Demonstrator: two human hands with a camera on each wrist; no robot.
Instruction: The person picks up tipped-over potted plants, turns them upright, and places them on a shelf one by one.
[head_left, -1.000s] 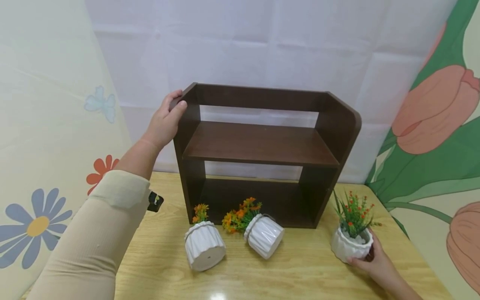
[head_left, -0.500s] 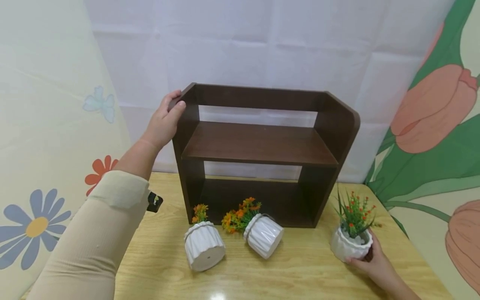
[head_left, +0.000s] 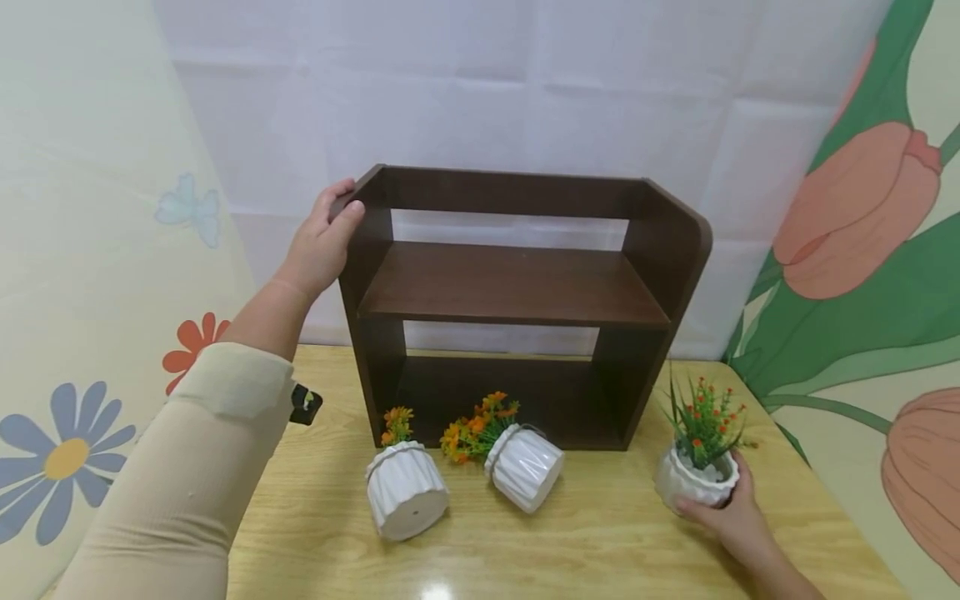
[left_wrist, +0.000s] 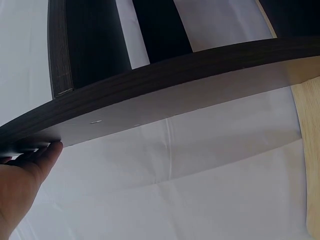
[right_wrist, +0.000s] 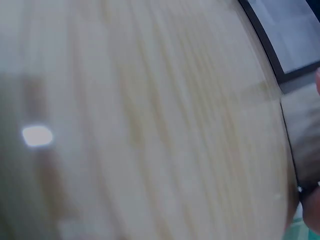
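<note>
A dark brown two-tier wooden shelf [head_left: 517, 287] stands at the back of the table. My left hand [head_left: 318, 242] grips the upper edge of its left side panel, thumb on the inner face; the left wrist view shows the fingers [left_wrist: 47, 157] against that panel. To the right of the shelf, my right hand [head_left: 731, 512] holds a white ribbed flowerpot [head_left: 686, 483] with red-flowered greenery, thumb at the front. In the right wrist view that pot [right_wrist: 305, 135] is cut off by the frame edge. Two more white flowerpots, a left one [head_left: 408, 492] and a middle one [head_left: 525, 467], lie tipped over.
The orange-flowered plants of the tipped pots point toward the lower tier of the shelf. A light wooden table [head_left: 570, 550] carries everything. Behind it hangs a white cloth [head_left: 465, 83], and flower-printed panels [head_left: 840, 217] flank both sides. A black wrist device [head_left: 306, 404] shows beside the left sleeve.
The right hand and its flowerpot have shifted slightly up and left in the head view. The head view itself has drifted a little. The left hand keeps its grip on the shelf.
</note>
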